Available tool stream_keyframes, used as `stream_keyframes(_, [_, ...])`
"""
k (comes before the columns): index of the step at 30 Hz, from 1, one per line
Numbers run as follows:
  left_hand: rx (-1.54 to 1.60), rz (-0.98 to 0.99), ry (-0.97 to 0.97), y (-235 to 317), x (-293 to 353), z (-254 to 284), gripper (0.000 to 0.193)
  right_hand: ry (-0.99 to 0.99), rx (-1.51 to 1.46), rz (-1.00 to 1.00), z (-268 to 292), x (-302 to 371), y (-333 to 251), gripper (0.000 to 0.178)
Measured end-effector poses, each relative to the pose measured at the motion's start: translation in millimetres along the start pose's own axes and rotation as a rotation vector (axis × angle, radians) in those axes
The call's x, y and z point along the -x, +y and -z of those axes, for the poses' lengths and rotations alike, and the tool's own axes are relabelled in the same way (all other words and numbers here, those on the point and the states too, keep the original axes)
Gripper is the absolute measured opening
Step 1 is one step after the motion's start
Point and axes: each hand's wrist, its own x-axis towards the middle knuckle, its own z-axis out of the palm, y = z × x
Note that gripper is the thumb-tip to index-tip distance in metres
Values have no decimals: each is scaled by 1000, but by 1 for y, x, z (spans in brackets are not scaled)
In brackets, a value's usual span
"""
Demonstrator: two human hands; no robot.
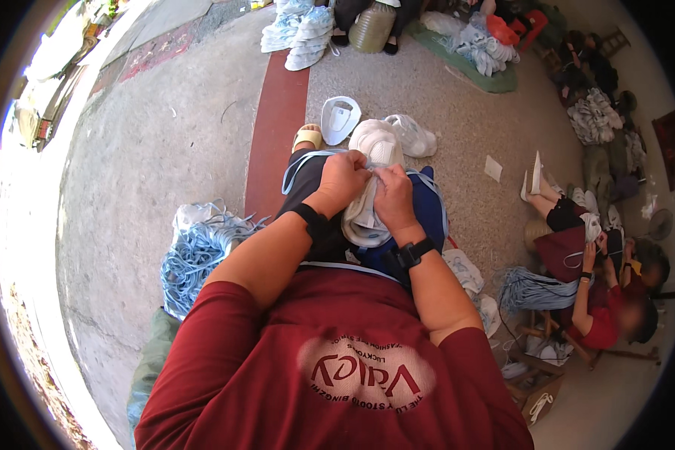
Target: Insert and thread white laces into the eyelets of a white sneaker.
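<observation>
- Head view, clock face centred on the white mesh-fabric shoe (376, 139), which lies above the lap with its toe at 12 o'clock
- Left hand (343, 178): at 10 o'clock on the shoe; fingertips closed, pinching the flat light-blue fabric lace (298, 166) near the shoe's opening; one lace loop hangs toward 9 o'clock
- Right hand (394, 196): at 4 o'clock; thumb and fingertips closed on the lace, facing the left
- White shoe-shaped shell (340, 121): on the floor at 11 o'clock
- White crumpled bundle (412, 136): at 1 o'clock
- Tangled light-blue lace heap (195, 266): at 8 o'clock
</observation>
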Motion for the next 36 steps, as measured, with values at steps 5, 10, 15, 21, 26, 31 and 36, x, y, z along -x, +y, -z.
stream_keyframes(5, [191,253,-125,4,2,8,21,31,-36,-34,-2,-2,2,13])
stream_keyframes(10, [-262,-40,-214,28,9,17,27,11,32,-40,-3,0,4,7])
stream_keyframes(15, [-389,-120,-416,34,5,23,23,-41,119,-15,-4,0,3,5])
stream_keyframes(21, [30,125,-290,-5,8,20,18,-138,212,19,-3,-2,-6,7])
stream_keyframes(26, [317,154,-333,-12,5,23,15,-176,323,47,-4,-5,-7,7])
stream_keyframes(31, [376,164,-386,-12,3,30,15,-242,503,251,0,-7,-18,9])
stream_keyframes(36, [449,235,-432,-21,0,29,15,-295,454,237,10,-13,-17,7])
